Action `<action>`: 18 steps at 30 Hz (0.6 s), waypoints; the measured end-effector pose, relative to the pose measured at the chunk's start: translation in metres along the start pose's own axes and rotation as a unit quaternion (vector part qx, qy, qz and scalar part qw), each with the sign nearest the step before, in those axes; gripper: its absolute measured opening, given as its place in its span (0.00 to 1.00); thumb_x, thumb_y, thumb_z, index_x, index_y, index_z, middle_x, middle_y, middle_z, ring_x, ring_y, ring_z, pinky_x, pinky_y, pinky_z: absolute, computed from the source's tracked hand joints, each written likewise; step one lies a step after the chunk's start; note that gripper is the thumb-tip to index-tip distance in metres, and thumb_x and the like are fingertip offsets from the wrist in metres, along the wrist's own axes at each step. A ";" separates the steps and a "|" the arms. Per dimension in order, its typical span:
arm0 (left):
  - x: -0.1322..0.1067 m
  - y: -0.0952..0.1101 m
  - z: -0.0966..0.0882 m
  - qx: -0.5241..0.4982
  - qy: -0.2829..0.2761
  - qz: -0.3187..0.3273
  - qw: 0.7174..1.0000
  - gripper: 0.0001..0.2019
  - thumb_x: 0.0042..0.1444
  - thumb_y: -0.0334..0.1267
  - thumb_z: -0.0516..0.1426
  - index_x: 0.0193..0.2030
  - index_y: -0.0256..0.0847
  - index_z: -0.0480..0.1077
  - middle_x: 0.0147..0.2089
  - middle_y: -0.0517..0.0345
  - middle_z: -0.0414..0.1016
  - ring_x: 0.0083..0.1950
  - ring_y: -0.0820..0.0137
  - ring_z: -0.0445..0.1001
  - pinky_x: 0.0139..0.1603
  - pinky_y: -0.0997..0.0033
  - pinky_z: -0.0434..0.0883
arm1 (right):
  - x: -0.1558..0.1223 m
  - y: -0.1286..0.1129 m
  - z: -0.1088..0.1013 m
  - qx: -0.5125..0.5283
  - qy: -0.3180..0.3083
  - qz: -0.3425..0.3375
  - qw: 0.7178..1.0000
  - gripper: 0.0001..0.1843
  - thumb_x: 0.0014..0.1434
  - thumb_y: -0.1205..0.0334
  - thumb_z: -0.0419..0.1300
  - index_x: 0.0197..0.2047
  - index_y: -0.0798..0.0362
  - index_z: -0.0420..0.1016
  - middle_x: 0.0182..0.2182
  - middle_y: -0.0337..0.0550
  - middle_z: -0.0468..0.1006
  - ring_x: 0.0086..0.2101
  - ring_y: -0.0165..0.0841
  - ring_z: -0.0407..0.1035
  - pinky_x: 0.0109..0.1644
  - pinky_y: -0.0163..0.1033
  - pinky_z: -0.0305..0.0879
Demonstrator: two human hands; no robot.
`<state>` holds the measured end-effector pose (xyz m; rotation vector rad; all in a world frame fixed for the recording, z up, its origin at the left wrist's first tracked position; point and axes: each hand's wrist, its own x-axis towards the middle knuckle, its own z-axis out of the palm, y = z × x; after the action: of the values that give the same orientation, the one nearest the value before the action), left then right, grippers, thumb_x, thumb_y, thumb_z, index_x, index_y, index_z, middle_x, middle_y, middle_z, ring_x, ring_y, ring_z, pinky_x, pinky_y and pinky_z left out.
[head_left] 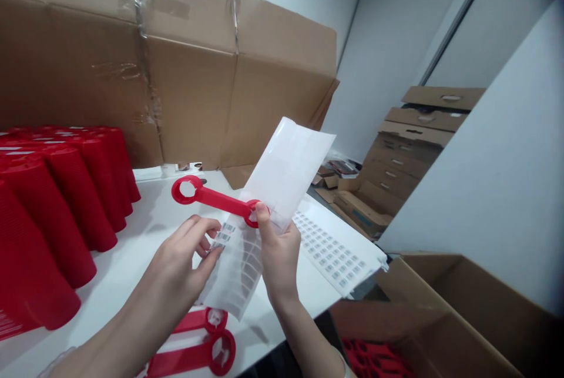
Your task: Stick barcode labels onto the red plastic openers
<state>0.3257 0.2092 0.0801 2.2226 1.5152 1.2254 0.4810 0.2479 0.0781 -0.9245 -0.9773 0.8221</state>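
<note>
My right hand (pixel 277 248) holds up a white sticker backing sheet (pixel 282 172) together with a red plastic handle (pixel 211 197) with ring ends; the thumb presses on the handle's near ring. My left hand (pixel 187 251) pinches a small barcode sticker (pixel 221 237) at the sheet's lower part, fingers closed on it. Two more red handles (pixel 200 345) lie on the white table (pixel 132 248) below my hands, one with a sticker on its ring.
Stacks of red cups (pixel 53 201) lie on the left. A full sheet of barcode stickers (pixel 330 246) lies on the table's right side. A large cardboard box (pixel 198 84) stands behind. An open carton (pixel 440 319) sits lower right; flat boxes (pixel 414 143) are piled beyond.
</note>
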 end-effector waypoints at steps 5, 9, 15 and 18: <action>-0.008 0.002 0.008 0.030 -0.010 0.043 0.999 0.11 0.65 0.30 0.50 0.51 0.48 0.65 0.45 0.57 0.71 0.39 0.67 0.75 0.40 0.64 0.74 | 0.002 0.004 0.002 -0.001 -0.019 0.013 1.000 0.17 0.56 0.49 0.67 0.39 0.55 0.82 0.35 0.44 0.85 0.37 0.39 0.79 0.38 0.40 0.73; -0.019 0.029 -0.001 -0.042 -0.039 0.045 0.997 0.17 0.63 0.30 0.53 0.55 0.54 0.64 0.47 0.58 0.71 0.42 0.67 0.76 0.44 0.64 0.75 | 0.008 0.008 0.001 -0.015 -0.023 0.023 0.999 0.20 0.57 0.47 0.67 0.42 0.56 0.82 0.36 0.46 0.85 0.38 0.40 0.79 0.39 0.40 0.72; -0.010 0.049 -0.040 -0.334 0.002 -0.195 0.922 0.20 0.59 0.49 0.62 0.57 0.56 0.67 0.48 0.56 0.76 0.26 0.73 0.72 0.19 0.75 0.72 | 0.011 0.002 -0.002 -0.023 -0.045 0.022 0.998 0.21 0.57 0.46 0.66 0.42 0.56 0.82 0.37 0.47 0.85 0.38 0.41 0.79 0.39 0.41 0.73; 0.005 0.038 -0.049 -0.378 0.046 -0.249 0.890 0.20 0.55 0.50 0.65 0.53 0.54 0.69 0.58 0.56 0.71 0.19 0.84 0.66 0.13 0.82 0.65 | 0.007 -0.003 -0.003 -0.030 -0.041 0.036 0.998 0.21 0.56 0.45 0.67 0.40 0.55 0.82 0.35 0.45 0.85 0.37 0.40 0.79 0.36 0.39 0.73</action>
<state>0.3177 0.1818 0.1358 1.2029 1.2129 1.4163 0.4862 0.2524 0.0824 -0.9890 -1.0489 0.9015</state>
